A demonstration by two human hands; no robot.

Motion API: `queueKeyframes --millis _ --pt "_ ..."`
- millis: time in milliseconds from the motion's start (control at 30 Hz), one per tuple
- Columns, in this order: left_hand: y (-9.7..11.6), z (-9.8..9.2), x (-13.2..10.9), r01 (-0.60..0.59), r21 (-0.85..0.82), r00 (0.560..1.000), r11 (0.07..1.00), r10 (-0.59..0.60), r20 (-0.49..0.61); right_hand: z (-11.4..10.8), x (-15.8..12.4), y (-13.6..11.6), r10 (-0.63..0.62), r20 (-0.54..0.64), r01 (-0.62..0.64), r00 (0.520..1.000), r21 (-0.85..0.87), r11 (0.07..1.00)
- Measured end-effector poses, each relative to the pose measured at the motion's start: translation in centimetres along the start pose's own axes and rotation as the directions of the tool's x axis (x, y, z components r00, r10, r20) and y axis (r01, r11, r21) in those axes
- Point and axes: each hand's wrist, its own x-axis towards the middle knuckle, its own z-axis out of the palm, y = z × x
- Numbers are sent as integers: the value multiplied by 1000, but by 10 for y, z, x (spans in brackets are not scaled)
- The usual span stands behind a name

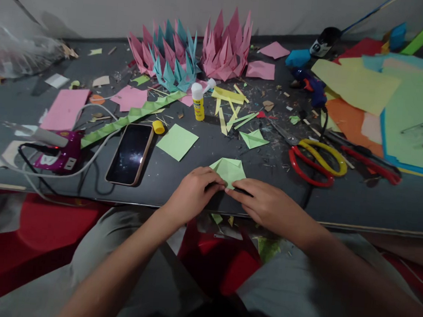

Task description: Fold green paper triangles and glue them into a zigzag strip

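Observation:
A light green folded paper piece [228, 169] lies at the near edge of the dark table [205, 148]. My left hand [193, 192] presses on its lower left corner with curled fingers. My right hand [266, 204] lies over its lower right edge, fingertips pinching the fold. Both hands meet at the paper's front. The near part of the paper is hidden under my fingers.
A phone [130, 153], a green paper square [177, 141], a yellow glue bottle [198, 101] and a long green folded strip [134, 116] lie left. Red-and-yellow scissors [316, 159] and a stack of coloured sheets [395, 104] are right. Pink and teal paper crowns [190, 54] stand behind.

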Motion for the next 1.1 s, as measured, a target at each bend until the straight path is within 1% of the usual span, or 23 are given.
queueKeyframes --millis 233,500,633,800,1100 --pt "1 2 1 37 46 999 998 -36 -11 0 3 -2 2 -29 -1 1000 27 1000" --pt "6 3 1 68 68 998 995 -67 -14 2 4 -5 28 -48 -28 998 -12 1000" --pt "7 2 1 90 45 996 995 -89 -19 4 2 -6 20 -55 -22 998 -43 999" --pt "5 -3 2 105 -8 994 994 -105 35 4 -2 -4 -10 -72 5 997 -72 997" --pt "1 -13 1 55 -17 991 998 -53 126 -1 -3 -2 0 -84 0 996 -5 1000"
